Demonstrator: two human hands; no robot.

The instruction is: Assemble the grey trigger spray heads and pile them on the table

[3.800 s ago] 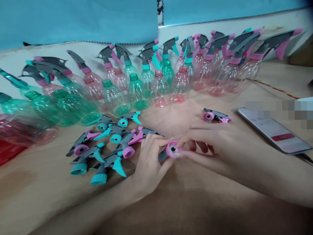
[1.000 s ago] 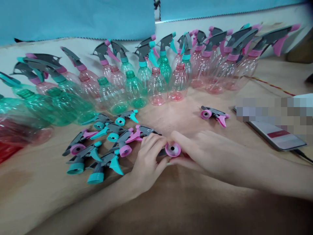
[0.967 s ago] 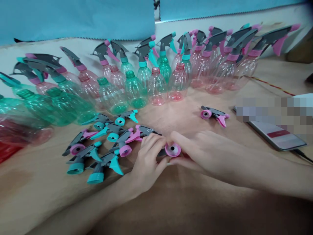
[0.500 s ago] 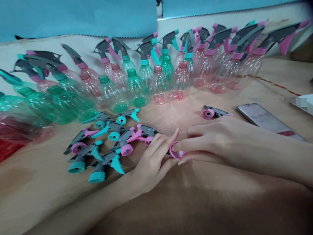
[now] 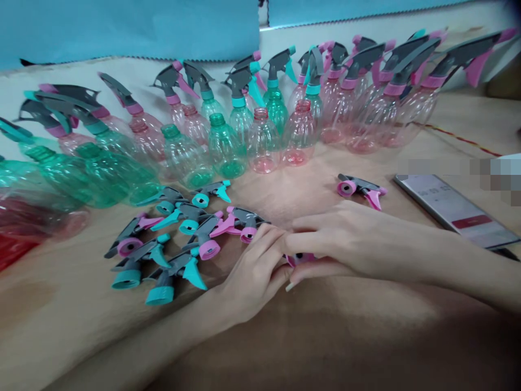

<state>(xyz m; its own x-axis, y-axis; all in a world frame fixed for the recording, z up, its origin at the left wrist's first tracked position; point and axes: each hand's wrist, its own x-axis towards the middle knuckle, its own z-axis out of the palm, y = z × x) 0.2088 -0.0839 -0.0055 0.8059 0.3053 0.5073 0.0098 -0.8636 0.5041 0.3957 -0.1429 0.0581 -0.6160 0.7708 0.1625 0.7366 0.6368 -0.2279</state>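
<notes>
My left hand (image 5: 255, 269) and my right hand (image 5: 337, 241) meet low over the table, both closed around a spray trigger head with a pink collar (image 5: 300, 259). Fingers hide most of that head; only part of its pink collar shows beneath my right fingers. Just left of my left hand lie loose grey spray heads with pink parts (image 5: 209, 248) and others with turquoise parts (image 5: 160, 295). One more pink-and-grey spray head (image 5: 360, 189) rests beyond my right hand.
Open-necked bottles, green (image 5: 228, 146) and pink (image 5: 264, 144), stand in a row behind. Bottles with spray heads fitted (image 5: 279, 103) line the wall. A phone (image 5: 459, 209) lies at the right, a red bag (image 5: 16, 247) at the far left.
My right hand has shifted slightly left, and its fingers now cover more of the pink collar. The spray head beyond it is more exposed. My left hand has barely moved.
</notes>
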